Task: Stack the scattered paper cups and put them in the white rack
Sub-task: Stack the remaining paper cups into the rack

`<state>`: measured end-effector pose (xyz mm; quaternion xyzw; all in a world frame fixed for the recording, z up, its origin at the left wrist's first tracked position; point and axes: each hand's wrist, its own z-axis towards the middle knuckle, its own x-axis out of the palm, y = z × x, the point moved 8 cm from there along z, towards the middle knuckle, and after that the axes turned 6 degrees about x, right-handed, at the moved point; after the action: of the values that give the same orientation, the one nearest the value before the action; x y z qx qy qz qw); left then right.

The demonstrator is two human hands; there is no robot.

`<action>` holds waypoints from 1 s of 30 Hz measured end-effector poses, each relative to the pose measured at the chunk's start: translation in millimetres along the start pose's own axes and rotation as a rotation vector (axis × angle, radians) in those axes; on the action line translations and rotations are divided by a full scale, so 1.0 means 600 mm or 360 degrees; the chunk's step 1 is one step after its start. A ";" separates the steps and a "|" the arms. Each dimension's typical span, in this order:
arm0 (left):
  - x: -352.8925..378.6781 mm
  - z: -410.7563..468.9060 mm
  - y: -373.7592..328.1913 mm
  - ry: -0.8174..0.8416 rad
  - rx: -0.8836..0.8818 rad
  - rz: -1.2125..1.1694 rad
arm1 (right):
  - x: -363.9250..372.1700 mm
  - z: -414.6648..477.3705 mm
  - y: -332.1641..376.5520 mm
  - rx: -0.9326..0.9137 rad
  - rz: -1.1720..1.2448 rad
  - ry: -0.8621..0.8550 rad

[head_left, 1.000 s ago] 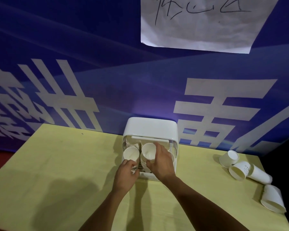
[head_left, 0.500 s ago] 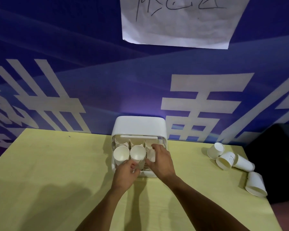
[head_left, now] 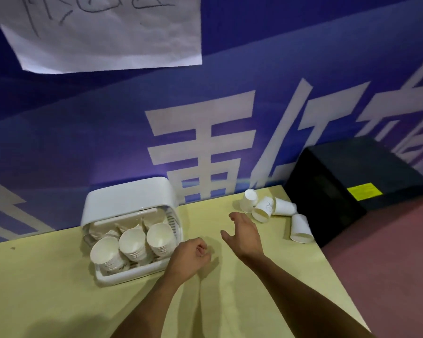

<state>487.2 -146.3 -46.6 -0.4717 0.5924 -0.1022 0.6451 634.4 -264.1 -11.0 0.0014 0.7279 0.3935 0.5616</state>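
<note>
1. a pale yellow table (head_left: 47, 301) is pushed up against a blue banner wall (head_left: 83, 130) with big white characters. a handwritten paper sheet (head_left: 108, 32) hangs above, and a black box (head_left: 352, 181) with a yellow label stands past the table's right edge.
2. the white rack (head_left: 127, 198) sits just left of the left hand (head_left: 189, 257). it already holds three stacks of paper cups (head_left: 132, 242) side by side, mouths facing us.
3. the left hand is curled into an empty fist by the rack's front corner.
4. the right hand (head_left: 244, 232) is spread open, holding nothing.
5. four loose paper cups (head_left: 285, 206) lie tipped over just beyond and to the right of its fingertips. to my eye they're all that's left to nest and rack.
</note>
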 end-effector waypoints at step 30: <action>0.166 0.329 -0.162 0.0100 -0.0077 0.0281 | -0.047 0.204 -0.257 -0.0155 -0.0329 0.0279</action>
<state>726.0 -171.0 -70.9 -0.4297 0.6538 -0.0453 0.6211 812.5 -313.1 -83.5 -0.1351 0.7505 0.3669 0.5328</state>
